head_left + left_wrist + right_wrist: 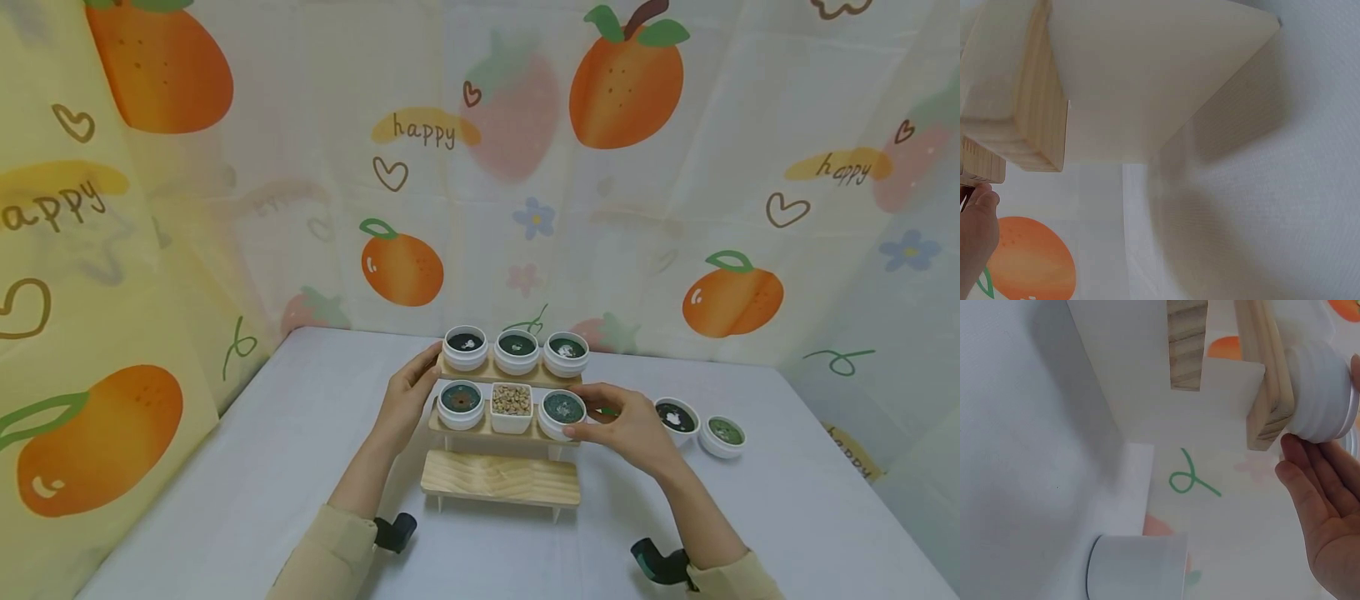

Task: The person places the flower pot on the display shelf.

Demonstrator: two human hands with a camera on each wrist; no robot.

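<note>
A three-tier wooden stand [501, 479] with white supports stands on the table. My left hand [408, 396] grips the left end of its top board; in the left wrist view, that hand's fingertips [985, 195] meet a board end. My right hand [626, 421] holds a small round white bowl [562, 410] with dark green contents at the right of the middle board, thumb in front and fingers behind. In the right wrist view, fingers touch the side of this bowl [1319, 394]. Beside it are a square bowl of beige pieces [512, 404] and a round bowl [461, 402].
Three round white bowls, including the middle one [516, 350], line the top board. Right of the stand, a dark-filled bowl [677, 418] and a green-filled bowl [723, 437] sit on the white tabletop [300, 467]. A fruit-printed cloth [495, 250] hangs behind.
</note>
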